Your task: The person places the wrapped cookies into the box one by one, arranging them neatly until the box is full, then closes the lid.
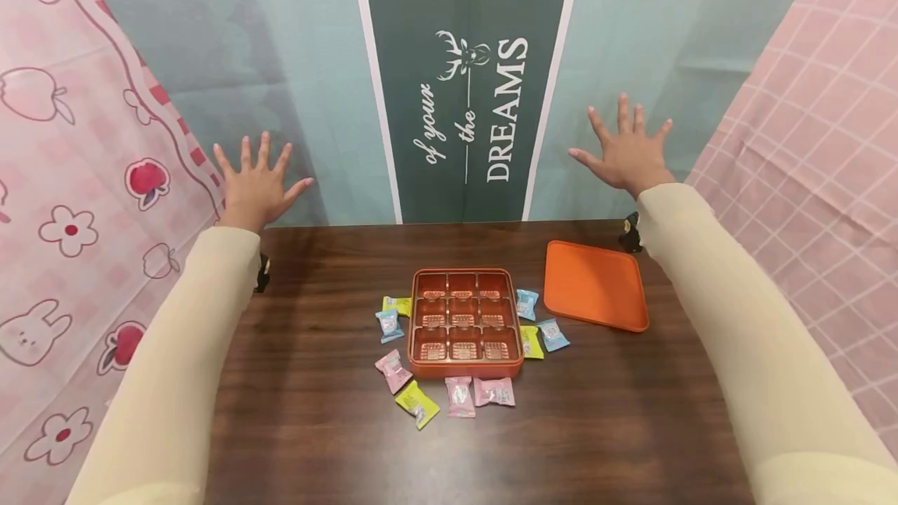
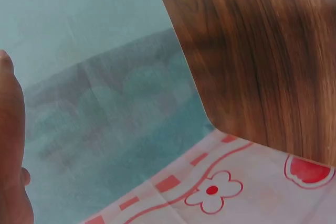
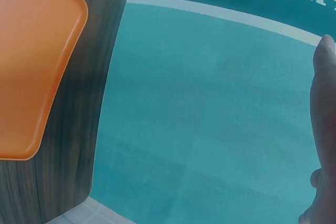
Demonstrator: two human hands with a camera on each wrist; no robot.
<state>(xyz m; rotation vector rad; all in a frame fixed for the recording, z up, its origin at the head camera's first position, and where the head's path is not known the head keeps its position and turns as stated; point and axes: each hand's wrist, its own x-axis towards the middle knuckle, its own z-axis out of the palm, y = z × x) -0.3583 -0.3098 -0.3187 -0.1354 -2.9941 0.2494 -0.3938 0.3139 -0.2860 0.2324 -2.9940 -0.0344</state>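
Note:
Both hands are held out past the table's far edge with fingers spread, and neither holds anything. My left hand [image 1: 254, 187] is at the far left, my right hand [image 1: 631, 154] at the far right, nearest the orange lid [image 1: 595, 285]. Mid-table sits a square orange box [image 1: 466, 371] with a divided tray of several bare compartments. Wrapped candies lie round it: pink ones such as this candy [image 1: 460, 397] in front, a yellow-green candy [image 1: 418, 404] front left, a blue candy [image 1: 389, 325] at left and another blue candy [image 1: 553, 334] at right.
The dark wooden table [image 1: 316, 427] has its far edge against a teal cloth [image 1: 330, 100] with white lettering. A pink patterned cloth [image 1: 70, 170] hangs at left and a pink checked cloth [image 1: 828, 131] at right. The lid lies flat, right of the box.

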